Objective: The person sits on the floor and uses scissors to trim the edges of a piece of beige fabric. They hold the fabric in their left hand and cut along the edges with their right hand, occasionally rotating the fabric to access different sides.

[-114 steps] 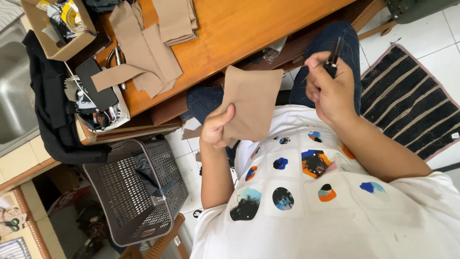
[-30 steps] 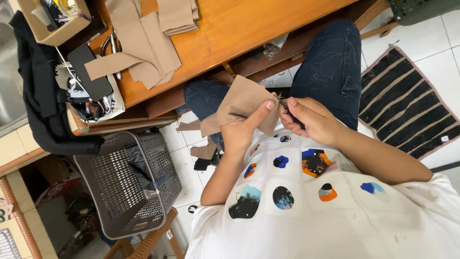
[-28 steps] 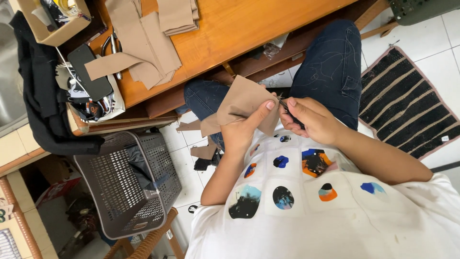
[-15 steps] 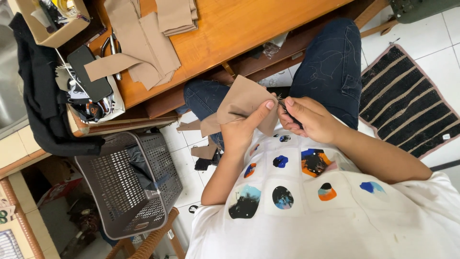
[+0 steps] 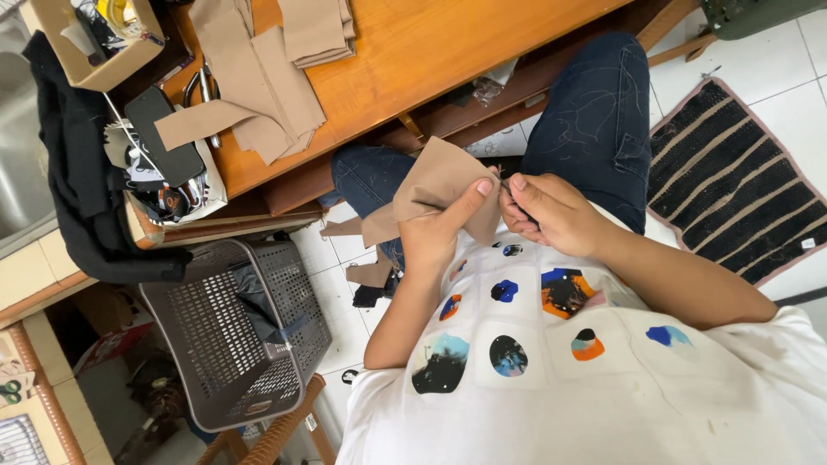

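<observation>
Tan fabric piece pinched by left hand, right hand.

both hands are held close together above the lap: the left hand is curled with thumb extended, the right hand is pinched shut.

Bright, even daylight, no hard shadows; soft sheen on the wooden table and pale floor tiles. Sharp at centre, slight wide-angle bending toward edges, dimmer lower left beneath the grey basket
</observation>
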